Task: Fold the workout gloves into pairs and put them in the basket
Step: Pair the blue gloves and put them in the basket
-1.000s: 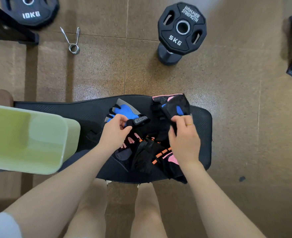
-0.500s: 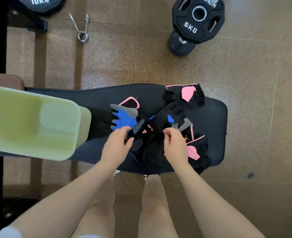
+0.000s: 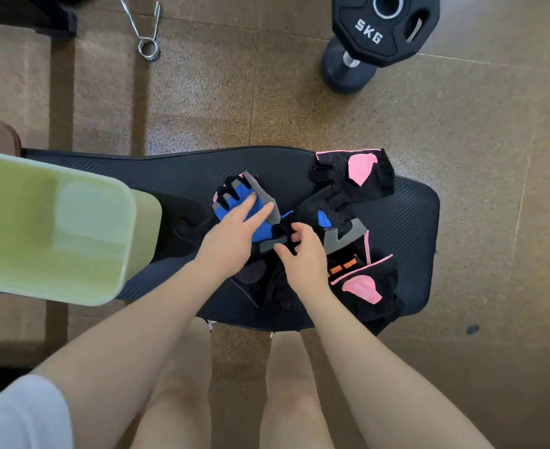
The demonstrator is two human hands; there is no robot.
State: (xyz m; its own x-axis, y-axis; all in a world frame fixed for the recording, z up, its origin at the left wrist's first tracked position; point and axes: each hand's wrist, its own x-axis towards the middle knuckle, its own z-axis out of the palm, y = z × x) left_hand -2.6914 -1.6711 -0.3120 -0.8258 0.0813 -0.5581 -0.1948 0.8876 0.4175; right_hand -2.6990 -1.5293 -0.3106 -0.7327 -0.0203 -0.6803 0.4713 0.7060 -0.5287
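The left hand (image 3: 231,244) lies flat on the blue glove (image 3: 239,202), its fingers (image 3: 260,212) straight and pressing the palm of the glove down onto the black counter (image 3: 406,222). Just to its right, the right hand (image 3: 303,254) has its fingers (image 3: 294,229) curled and pinching the black wrist strap (image 3: 269,244) at the blue glove's near end. A second blue glove (image 3: 324,218) lies partly under black mesh just beyond the right hand, its grey edge showing. 2 black gloves with pink patches lie on the counter's right part: 1 at the far edge (image 3: 361,171), 1 at the near edge (image 3: 364,290). Between them, by the right wrist, a black glove with orange stripes (image 3: 341,267) shows partly. The pale green basket (image 3: 50,228) stands on the left part of the counter; no glove shows inside it.
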